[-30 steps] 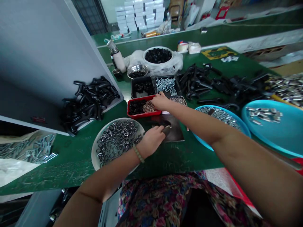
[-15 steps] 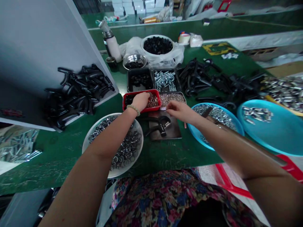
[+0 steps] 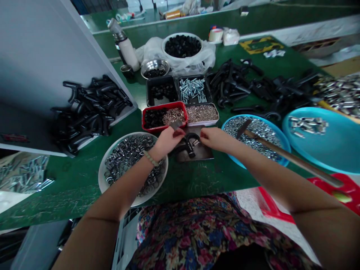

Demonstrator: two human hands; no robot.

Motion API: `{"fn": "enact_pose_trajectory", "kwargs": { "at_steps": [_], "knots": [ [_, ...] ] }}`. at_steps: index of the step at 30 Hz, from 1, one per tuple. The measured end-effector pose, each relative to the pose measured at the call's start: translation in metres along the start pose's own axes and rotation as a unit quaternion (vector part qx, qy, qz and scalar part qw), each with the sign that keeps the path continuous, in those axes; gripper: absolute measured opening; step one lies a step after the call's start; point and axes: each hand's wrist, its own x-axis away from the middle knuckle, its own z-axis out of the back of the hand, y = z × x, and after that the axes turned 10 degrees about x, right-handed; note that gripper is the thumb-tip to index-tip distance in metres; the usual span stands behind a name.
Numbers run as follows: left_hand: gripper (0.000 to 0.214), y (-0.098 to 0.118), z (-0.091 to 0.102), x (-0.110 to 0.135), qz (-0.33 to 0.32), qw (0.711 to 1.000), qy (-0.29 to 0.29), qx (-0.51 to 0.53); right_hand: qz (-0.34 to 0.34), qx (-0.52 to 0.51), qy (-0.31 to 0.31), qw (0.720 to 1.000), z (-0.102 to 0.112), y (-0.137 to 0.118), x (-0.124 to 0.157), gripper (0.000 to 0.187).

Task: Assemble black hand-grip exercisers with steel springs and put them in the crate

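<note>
A black curved, forked part point(image 3: 189, 147) lies on a flat metal plate point(image 3: 206, 154), with a small silver cylinder point(image 3: 196, 142) in its curve. My left hand point(image 3: 168, 141) is at the part's upper left, fingers closed in a pinch; what they hold is too small to make out. Something grey covers one of its fingertips. On the other side, my right hand point(image 3: 215, 138) has its fingers pressed together beside the silver cylinder, and their contents are hidden. Just behind the left hand stands a red tray point(image 3: 164, 128) with black pieces and small copper-coloured pins.
A white bowl of metal rings point(image 3: 102, 170) stands left. A hammer point(image 3: 270, 145) rests across a blue basin point(image 3: 286, 159) of small metal parts at right. Behind are a tray of copper-coloured bits point(image 3: 203, 113), a screw tray point(image 3: 194, 90) and black parts point(image 3: 233, 84).
My left hand has come out of the red tray toward me, to the black part. My right hand has moved slightly closer to the silver cylinder. The view has shifted a little.
</note>
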Motion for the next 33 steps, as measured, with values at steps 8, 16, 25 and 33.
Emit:
{"fn": "enact_pose_trajectory", "kwargs": {
  "at_steps": [8,16,25,33],
  "knots": [
    [0.02,-0.008,-0.011,0.006,-0.004,0.992,0.01,-0.123,0.041,0.151,0.014,0.988,-0.001,-0.024,0.007,0.025],
    [0.015,0.004,-0.02,0.009,-0.032,0.953,-0.038,-0.298,0.027,0.135,0.047,0.989,-0.02,-0.013,0.01,0.025],
    [0.027,-0.001,-0.021,0.018,-0.13,0.915,-0.102,-0.367,-0.169,0.198,0.17,0.95,-0.023,0.079,0.072,0.048],
    [0.031,-0.012,-0.008,0.034,-0.147,0.907,-0.089,-0.383,-0.216,0.133,0.111,0.961,-0.018,0.081,0.092,0.041]
  ]
}}
